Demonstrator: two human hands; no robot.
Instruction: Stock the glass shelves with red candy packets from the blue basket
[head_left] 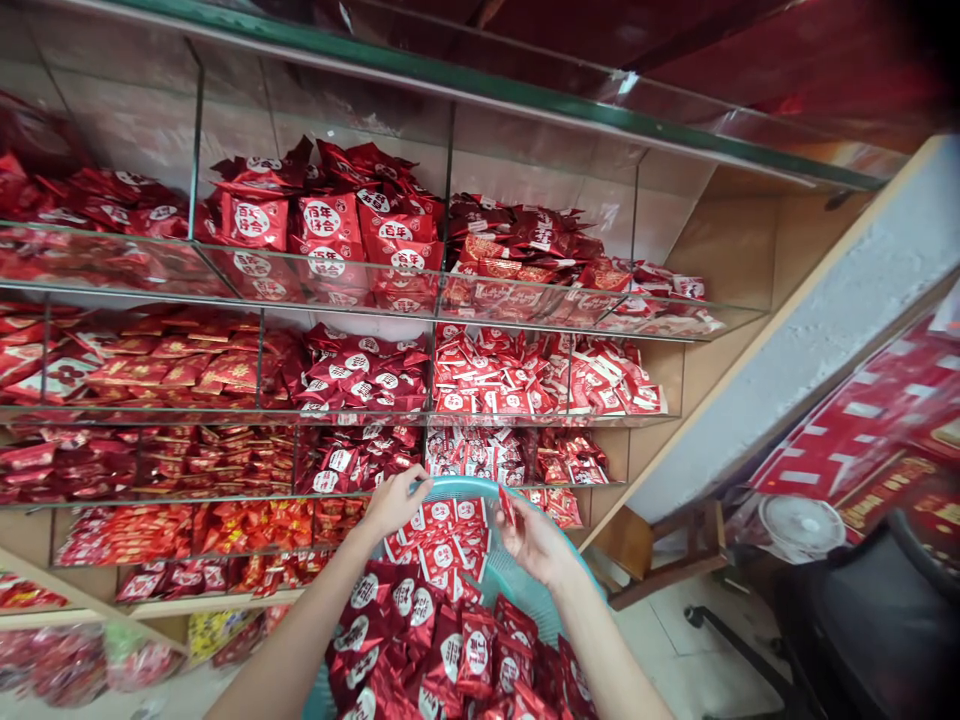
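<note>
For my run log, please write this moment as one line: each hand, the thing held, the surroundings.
left hand: at basket rim | right hand: holds small red packet | basket: full of red packets | behind: glass shelves

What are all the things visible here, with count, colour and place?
glass shelves: several tiers, clear, on the wall, holding red packets
basket: one, teal, below the shelves, full of red packets
small red packet: one, red, in the right hand's fingers
stool: one, brown, right of the basket
fan: one, white, far right
left hand: one, at the basket's far rim
right hand: one, over the basket, pinching the small red packet
</note>
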